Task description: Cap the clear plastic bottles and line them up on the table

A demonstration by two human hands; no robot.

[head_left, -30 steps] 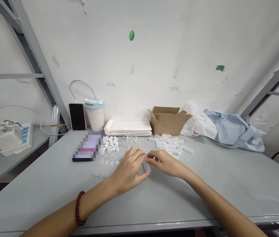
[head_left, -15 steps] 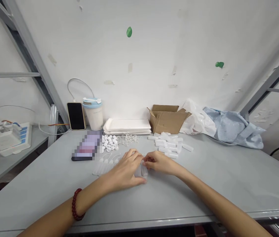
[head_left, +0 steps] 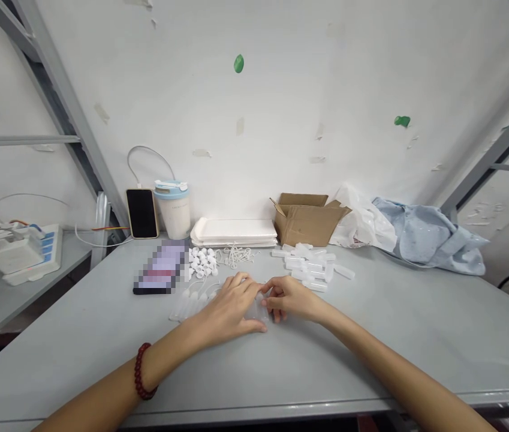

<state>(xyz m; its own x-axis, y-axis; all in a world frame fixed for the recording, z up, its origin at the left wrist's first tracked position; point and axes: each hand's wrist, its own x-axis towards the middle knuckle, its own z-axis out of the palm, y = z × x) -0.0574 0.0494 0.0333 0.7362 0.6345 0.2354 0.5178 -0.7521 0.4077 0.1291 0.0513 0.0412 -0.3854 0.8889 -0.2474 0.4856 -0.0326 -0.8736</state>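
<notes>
Head view: two hands, one row of clear tubes [head_left: 191, 307], one grey table [head_left: 326, 366].
Left hand [head_left: 229, 309], one: spread over the row, thumb apart, fingers not closed on anything; at least four tubes show to its left, cords at their far ends. Right hand [head_left: 288, 300], one: fingers half curled at the end tube [head_left: 261, 310]; whether pinched, cannot tell. Loose tubes [head_left: 308, 264], one pile, ten or so; white caps [head_left: 202, 262], one cluster, over a dozen; cords [head_left: 235, 256], one tangle. Phones, two: one upright [head_left: 142, 213], one flat [head_left: 159, 267]. Against a second ago, the end tube lies farther left, nearer its neighbours. Containers: cardboard box [head_left: 310, 225], one, flaps open, contents hidden; lidded cup [head_left: 175, 216], one, contents hidden.
</notes>
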